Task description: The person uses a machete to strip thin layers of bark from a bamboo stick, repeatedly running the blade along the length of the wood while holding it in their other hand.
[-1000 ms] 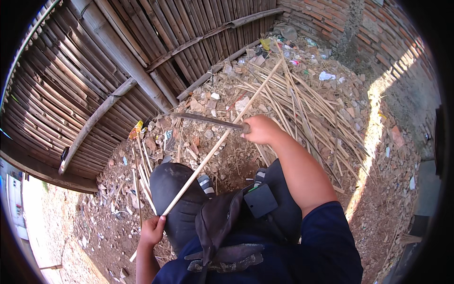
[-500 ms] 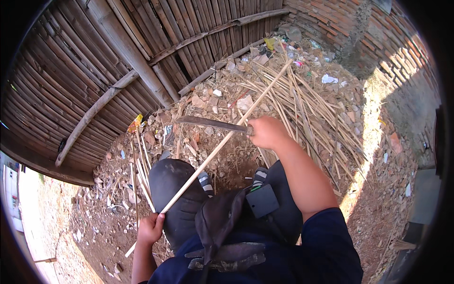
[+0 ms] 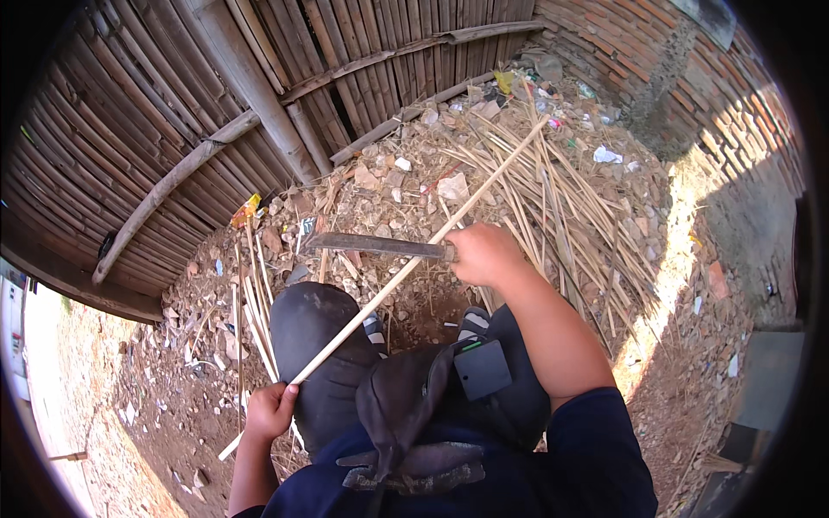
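A long pale bamboo strip (image 3: pixel 358 319) slants from lower left to upper right across my left knee. My left hand (image 3: pixel 270 410) is closed round it near its lower end, thumb on top. My right hand (image 3: pixel 485 254) grips the handle of a machete (image 3: pixel 367 245), whose dark blade points left and lies across the strip. Most of the handle is hidden inside my fist. The blade seems to touch the strip just left of the hand.
A heap of cut strips (image 3: pixel 553 207) lies on the rubble ahead and right. More strips (image 3: pixel 259 311) lie beside my left knee. A bamboo wall (image 3: pixel 199 164) rises at left, a brick wall (image 3: pixel 639 60) at far right. A dark flat object (image 3: pixel 483 369) rests on my right thigh.
My right hand and the machete have come slightly nearer along the strip, and the blade is now more level. My left hand still holds the strip; the view has shifted slightly.
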Motion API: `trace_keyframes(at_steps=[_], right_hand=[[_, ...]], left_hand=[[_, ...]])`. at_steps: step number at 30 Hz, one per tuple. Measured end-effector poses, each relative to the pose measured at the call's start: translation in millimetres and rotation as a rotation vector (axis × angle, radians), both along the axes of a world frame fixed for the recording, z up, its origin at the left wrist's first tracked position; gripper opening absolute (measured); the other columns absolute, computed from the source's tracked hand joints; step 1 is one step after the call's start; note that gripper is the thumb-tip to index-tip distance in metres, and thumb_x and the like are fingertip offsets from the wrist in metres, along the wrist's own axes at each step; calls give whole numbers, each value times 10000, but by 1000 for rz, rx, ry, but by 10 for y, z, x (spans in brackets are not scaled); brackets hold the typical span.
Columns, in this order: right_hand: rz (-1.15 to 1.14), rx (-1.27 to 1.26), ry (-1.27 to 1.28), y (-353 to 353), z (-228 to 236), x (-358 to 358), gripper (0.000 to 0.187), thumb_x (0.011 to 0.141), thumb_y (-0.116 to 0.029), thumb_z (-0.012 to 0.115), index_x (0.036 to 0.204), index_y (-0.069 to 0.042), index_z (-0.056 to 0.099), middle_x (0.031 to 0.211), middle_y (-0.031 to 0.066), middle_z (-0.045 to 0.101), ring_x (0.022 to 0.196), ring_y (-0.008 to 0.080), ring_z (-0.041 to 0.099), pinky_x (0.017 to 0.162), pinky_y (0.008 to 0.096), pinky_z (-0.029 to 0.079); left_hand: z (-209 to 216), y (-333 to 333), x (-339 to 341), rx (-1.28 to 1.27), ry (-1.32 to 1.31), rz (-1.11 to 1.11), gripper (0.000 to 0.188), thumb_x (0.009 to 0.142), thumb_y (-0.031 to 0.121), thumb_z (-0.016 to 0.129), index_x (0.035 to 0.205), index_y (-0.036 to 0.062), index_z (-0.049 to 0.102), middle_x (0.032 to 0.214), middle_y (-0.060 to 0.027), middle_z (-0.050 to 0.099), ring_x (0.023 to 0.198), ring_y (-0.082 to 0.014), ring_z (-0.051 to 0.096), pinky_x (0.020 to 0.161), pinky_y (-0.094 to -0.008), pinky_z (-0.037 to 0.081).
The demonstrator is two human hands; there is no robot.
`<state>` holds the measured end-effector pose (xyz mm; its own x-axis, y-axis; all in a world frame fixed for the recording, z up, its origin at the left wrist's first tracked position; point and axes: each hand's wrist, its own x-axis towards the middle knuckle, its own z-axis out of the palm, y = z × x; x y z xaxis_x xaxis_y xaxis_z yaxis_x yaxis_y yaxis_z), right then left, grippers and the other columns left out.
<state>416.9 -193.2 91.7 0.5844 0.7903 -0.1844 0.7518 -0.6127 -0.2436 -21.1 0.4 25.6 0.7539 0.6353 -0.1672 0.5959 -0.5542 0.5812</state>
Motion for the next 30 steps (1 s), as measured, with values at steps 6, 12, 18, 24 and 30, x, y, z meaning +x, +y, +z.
trace_keyframes(at_steps=[6, 12, 18, 24, 30], right_hand=[[-106, 96, 169, -128, -53, 395, 378, 783, -314, 758, 1045, -44, 721, 989, 216, 716, 975, 390, 684, 872, 463, 546], [-167, 138, 101, -259, -35, 387, 427, 806, -346, 762, 1092, -33, 719, 1048, 225, 708, 1030, 403, 662, 901, 455, 532], [-3, 53, 176, -236, -5, 420, 342, 803, -338, 760, 1042, -96, 722, 996, 182, 713, 987, 383, 673, 870, 458, 534], [-308, 144, 276, -330, -145, 698, 517, 786, -299, 766, 1217, -26, 684, 1138, 246, 695, 1058, 383, 668, 932, 426, 524], [17, -13, 176, -126, 95, 167, 438, 820, -330, 757, 1192, -105, 704, 1116, 206, 703, 1071, 368, 666, 919, 460, 528]], left_hand=[[-74, -2, -36, -5, -104, 28, 515, 995, 348, 622, 627, -1, 539, 518, -164, 511, 454, -309, 508, 482, -422, 401], [42, -10, 35, -34, -45, 7, 509, 1000, 355, 610, 641, -1, 556, 527, -167, 512, 462, -303, 498, 493, -420, 403], [-46, 2, -59, 7, -39, 13, 515, 997, 375, 612, 646, 2, 558, 537, -162, 517, 473, -286, 502, 502, -416, 408], [78, -39, 29, -71, 33, 34, 515, 1031, 379, 568, 692, -8, 564, 563, -82, 517, 566, -139, 468, 535, -373, 399], [39, -24, 0, -71, -24, 42, 534, 1003, 409, 595, 661, 0, 573, 549, -149, 539, 500, -254, 531, 514, -404, 416]])
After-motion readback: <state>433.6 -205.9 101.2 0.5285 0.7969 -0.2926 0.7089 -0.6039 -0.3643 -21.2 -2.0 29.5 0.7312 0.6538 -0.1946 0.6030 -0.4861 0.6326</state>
